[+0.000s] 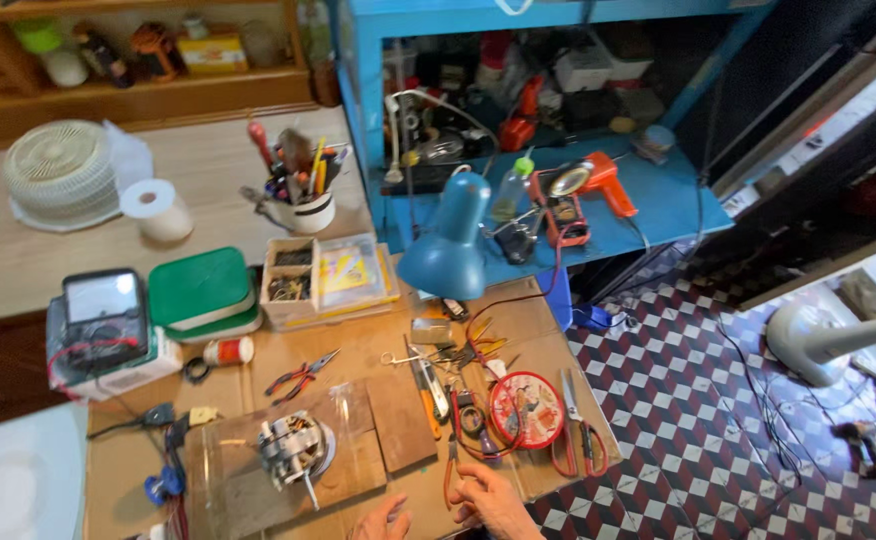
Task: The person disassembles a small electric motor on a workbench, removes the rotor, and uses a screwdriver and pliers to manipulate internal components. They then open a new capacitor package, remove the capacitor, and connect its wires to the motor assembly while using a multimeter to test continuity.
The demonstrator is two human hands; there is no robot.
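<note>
Red-handled pliers point(451, 462) lie flat, touching the right hand point(493, 500).

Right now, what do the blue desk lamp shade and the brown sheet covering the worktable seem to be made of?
The blue desk lamp shade looks like painted metal: smooth, with a soft gloss, though it could be plastic. The brown sheet covering the worktable seems to be cardboard: matt, tan, with creased flaps and raw edges. The right hand rests on it.
</note>
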